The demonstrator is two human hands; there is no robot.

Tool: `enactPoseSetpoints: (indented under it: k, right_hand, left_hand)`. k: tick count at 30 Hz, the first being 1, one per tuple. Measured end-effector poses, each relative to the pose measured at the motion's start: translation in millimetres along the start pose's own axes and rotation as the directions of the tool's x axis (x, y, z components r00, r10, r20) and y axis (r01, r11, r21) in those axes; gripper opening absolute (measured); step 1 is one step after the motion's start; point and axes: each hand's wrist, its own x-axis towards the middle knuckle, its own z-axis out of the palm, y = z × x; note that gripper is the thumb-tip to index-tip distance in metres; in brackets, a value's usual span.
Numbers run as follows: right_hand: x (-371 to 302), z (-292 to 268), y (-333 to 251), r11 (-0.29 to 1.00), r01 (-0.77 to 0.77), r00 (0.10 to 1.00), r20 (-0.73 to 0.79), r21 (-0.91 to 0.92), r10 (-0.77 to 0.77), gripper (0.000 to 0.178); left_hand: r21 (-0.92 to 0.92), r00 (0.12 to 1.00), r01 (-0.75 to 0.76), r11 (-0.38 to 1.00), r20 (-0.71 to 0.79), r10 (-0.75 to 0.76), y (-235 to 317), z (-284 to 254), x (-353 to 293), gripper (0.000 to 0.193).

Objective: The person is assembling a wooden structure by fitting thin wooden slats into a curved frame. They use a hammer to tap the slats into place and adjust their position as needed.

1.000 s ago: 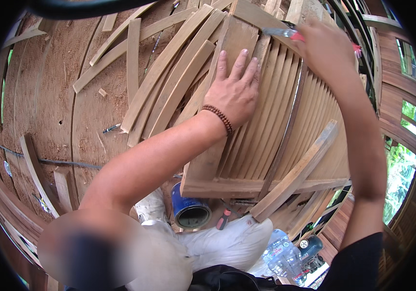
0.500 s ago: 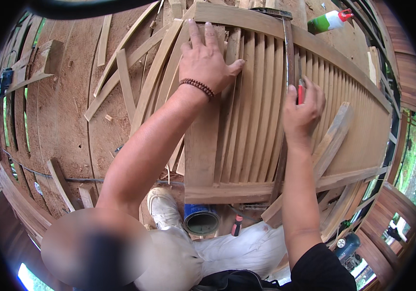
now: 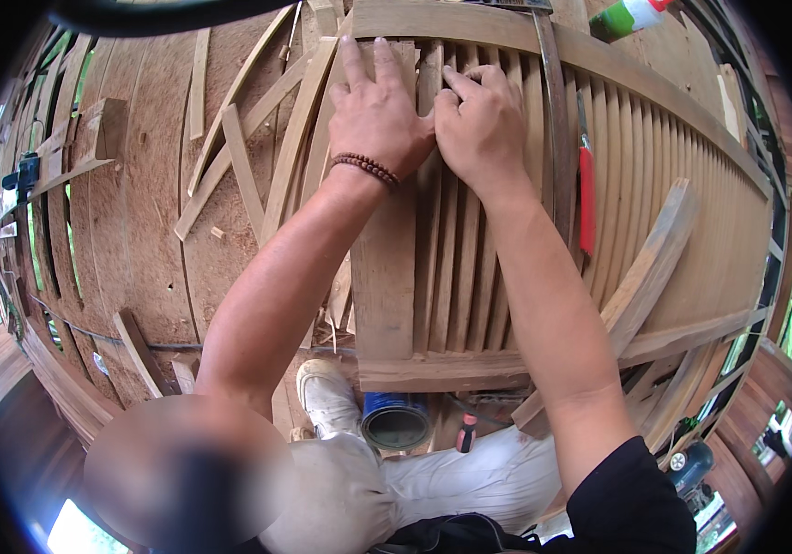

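A wooden louvred panel (image 3: 385, 277) with a row of slats lies in front of me. My left hand (image 3: 379, 120), a beaded bracelet at its wrist, rests flat with fingers spread on the panel's left side. Right against its thumb is my right hand (image 3: 483, 120), fingers bent and drawn together at the edge of the leftmost slats. Whatever they hold, if anything, is hidden. A red-handled tool with a thin metal blade (image 3: 586, 198) lies loose on the slats to the right. Across the panel, between that tool and my right hand, runs a long metal bar clamp (image 3: 557, 120).
Loose wooden strips (image 3: 246, 171) lie crossed on the dusty boards at left. A wood offcut (image 3: 647, 263) slants over the panel's right part. A green and white bottle (image 3: 625, 18) lies beyond it. Near my feet are a blue can (image 3: 396, 423) and a small red-and-black handle (image 3: 467, 432).
My right hand has let go of the red-handled tool, now lying on the slats, and has moved left beside my left hand. The left hand stays on the panel.
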Motion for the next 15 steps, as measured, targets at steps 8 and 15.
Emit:
enactPoseSetpoints:
  k: [8,15]
  right_hand:
    - [3,-1,11,0.998,0.046,0.999,-0.002,-0.04,-0.046,0.032]
    - [2,4,2,0.995,0.085,0.994,-0.06,-0.048,-0.088,0.032]
  left_hand:
    - [-0.118,0.999,0.049,0.992,0.02,-0.047,0,-4,8,0.119]
    - [-0.138,0.997,0.064,0.988,0.059,-0.056,-2,-7,9,0.116]
